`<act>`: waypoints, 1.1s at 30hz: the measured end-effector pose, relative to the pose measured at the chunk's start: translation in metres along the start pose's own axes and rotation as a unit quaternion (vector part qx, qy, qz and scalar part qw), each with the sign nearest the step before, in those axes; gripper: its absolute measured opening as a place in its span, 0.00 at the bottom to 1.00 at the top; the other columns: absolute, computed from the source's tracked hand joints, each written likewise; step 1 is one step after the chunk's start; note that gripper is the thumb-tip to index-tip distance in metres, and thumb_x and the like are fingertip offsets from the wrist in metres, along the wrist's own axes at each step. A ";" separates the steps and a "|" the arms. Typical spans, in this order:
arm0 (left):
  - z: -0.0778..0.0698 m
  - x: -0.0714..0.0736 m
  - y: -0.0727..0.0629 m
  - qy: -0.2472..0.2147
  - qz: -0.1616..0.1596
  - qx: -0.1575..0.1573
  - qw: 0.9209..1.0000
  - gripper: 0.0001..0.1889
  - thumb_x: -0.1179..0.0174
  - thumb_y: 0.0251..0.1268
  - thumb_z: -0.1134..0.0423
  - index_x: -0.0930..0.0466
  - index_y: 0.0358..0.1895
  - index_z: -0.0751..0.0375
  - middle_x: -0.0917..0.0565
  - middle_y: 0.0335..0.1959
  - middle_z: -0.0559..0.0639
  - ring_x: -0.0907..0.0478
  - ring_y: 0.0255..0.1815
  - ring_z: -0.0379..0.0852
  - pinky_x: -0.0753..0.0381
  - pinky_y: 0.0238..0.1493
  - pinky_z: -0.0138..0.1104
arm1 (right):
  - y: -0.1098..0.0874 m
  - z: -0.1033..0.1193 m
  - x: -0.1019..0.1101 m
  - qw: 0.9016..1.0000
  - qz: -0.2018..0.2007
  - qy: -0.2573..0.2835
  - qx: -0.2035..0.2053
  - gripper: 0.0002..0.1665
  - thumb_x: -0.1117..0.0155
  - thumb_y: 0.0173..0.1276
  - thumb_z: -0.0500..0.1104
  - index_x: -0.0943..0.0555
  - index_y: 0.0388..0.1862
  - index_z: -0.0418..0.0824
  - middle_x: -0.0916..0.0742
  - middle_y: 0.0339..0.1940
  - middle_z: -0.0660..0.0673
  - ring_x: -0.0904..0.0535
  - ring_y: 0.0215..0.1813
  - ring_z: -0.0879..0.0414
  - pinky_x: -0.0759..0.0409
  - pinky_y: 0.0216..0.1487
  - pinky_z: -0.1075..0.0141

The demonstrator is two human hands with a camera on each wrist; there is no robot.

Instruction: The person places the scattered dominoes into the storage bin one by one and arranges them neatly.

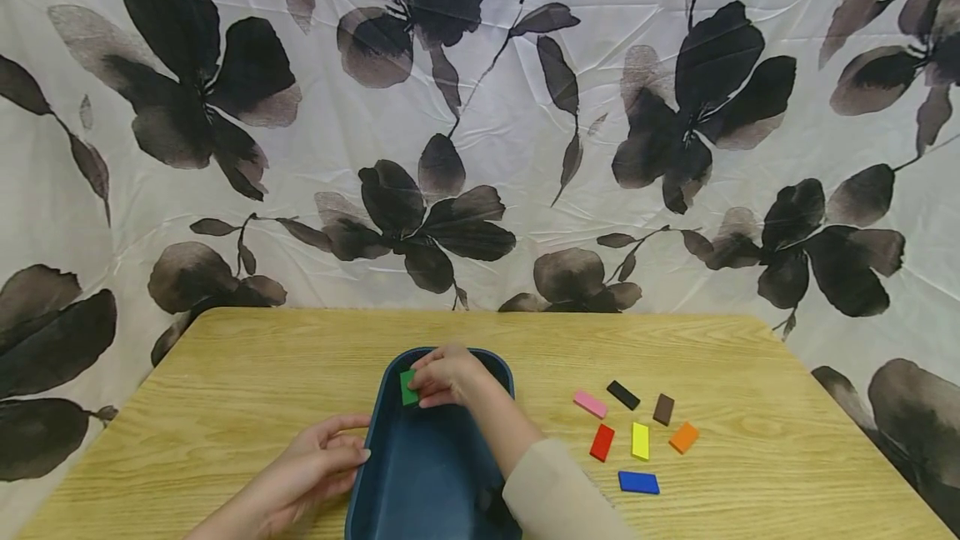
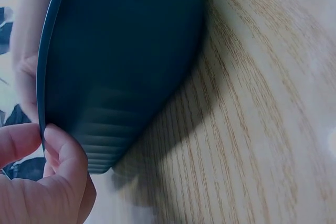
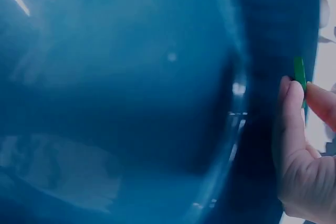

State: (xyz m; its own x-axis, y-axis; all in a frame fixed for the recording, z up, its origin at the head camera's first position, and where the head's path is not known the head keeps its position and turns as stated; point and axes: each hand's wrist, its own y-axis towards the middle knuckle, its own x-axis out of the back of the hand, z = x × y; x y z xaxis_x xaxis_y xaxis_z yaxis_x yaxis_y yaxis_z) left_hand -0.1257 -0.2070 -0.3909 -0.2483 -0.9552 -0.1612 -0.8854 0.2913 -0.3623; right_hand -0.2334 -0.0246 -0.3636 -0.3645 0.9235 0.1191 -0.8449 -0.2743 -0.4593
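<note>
Here's the right hand [image 1: 447, 375], arm slanting from the near right across the tray's right side, wrist bent, fingers pointing left over the far end. Thumb and fingertips close together, and they've got the green block [image 1: 407, 388] in a pinch! That block sits at the far left corner of the blue tray [image 1: 427, 473], within its rim; whether it touches the wall, I can't tell.

Over on the left, the left hand [image 1: 322, 465] comes in from the near side, palm turned toward the tray, thumb and fingers nipping the left rim between them, as the left wrist view shows.

Now, what's hard to see: the right fingers cover part of the green block, the tray's near end runs out of the frame, and the beige sleeve [image 1: 558, 490] blocks some of its right rim. A dark shape beside the cuff is too murky to name. In the right wrist view, the hand is cut off at the edge.

Out right on the table [image 1: 225, 382], well apart from both hands: pink, black, brown, orange, yellow, red and blue blocks [image 1: 639, 482].
</note>
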 end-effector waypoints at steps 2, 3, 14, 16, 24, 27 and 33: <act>0.000 0.000 0.000 -0.003 0.002 0.001 1.000 0.33 0.44 0.63 0.69 0.49 0.67 0.74 0.27 0.36 0.50 0.25 0.33 0.39 0.23 0.35 0.29 | 0.003 -0.006 0.000 1.000 -0.002 -0.002 -0.005 0.12 0.36 0.56 0.27 0.19 0.40 0.35 0.17 0.26 0.41 0.23 0.22 0.56 0.20 0.25 0.68; 0.000 0.000 0.001 -0.005 0.005 0.001 1.000 0.33 0.44 0.62 0.69 0.49 0.67 0.74 0.26 0.36 0.50 0.25 0.33 0.38 0.23 0.35 0.29 | 0.004 -0.009 -0.001 1.000 -0.005 -0.002 -0.007 0.11 0.36 0.56 0.27 0.19 0.39 0.34 0.18 0.25 0.41 0.24 0.21 0.56 0.20 0.25 0.68; 0.001 -0.002 0.001 -0.010 0.014 -0.007 1.000 0.32 0.43 0.61 0.69 0.47 0.66 0.73 0.25 0.35 0.48 0.25 0.32 0.38 0.23 0.34 0.29 | 0.007 -0.024 -0.007 0.997 -0.032 -0.072 0.020 0.10 0.34 0.52 0.24 0.18 0.34 0.32 0.18 0.24 0.42 0.20 0.23 0.54 0.18 0.26 0.63; 0.001 -0.002 0.001 -0.007 0.008 -0.007 1.000 0.32 0.43 0.62 0.69 0.47 0.66 0.73 0.25 0.35 0.48 0.24 0.32 0.38 0.23 0.34 0.29 | 0.008 -0.023 -0.007 0.996 -0.037 -0.077 0.022 0.10 0.34 0.52 0.24 0.18 0.35 0.32 0.18 0.24 0.42 0.19 0.24 0.53 0.18 0.27 0.62; 0.004 -0.004 0.002 -0.001 0.012 -0.021 1.000 0.29 0.46 0.63 0.71 0.44 0.65 0.74 0.26 0.35 0.48 0.26 0.32 0.37 0.23 0.33 0.28 | 0.004 -0.019 -0.006 0.994 -0.039 -0.096 0.030 0.09 0.34 0.53 0.24 0.18 0.34 0.32 0.18 0.24 0.42 0.19 0.23 0.53 0.18 0.26 0.62; 0.004 -0.004 0.003 -0.002 0.010 -0.021 1.000 0.29 0.46 0.63 0.71 0.45 0.65 0.75 0.26 0.35 0.48 0.26 0.32 0.37 0.23 0.33 0.28 | 0.002 -0.014 -0.003 0.993 -0.038 -0.103 0.041 0.09 0.34 0.53 0.25 0.18 0.34 0.32 0.18 0.24 0.42 0.19 0.23 0.53 0.18 0.26 0.62; 0.003 -0.003 0.003 -0.009 0.012 -0.018 1.000 0.30 0.47 0.63 0.72 0.48 0.66 0.78 0.26 0.35 0.48 0.25 0.33 0.37 0.23 0.34 0.28 | -0.002 -0.001 0.008 0.995 -0.017 -0.081 0.062 0.11 0.35 0.54 0.25 0.19 0.38 0.30 0.17 0.24 0.41 0.24 0.20 0.55 0.19 0.26 0.63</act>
State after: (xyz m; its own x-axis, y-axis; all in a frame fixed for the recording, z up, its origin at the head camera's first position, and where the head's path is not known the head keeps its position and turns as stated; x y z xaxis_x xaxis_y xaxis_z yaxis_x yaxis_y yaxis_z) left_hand -0.1264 -0.2031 -0.3947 -0.2636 -0.9466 -0.1854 -0.8929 0.3122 -0.3243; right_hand -0.2339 -0.0165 -0.3624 -0.3850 0.8801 0.2777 -0.8959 -0.2842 -0.3414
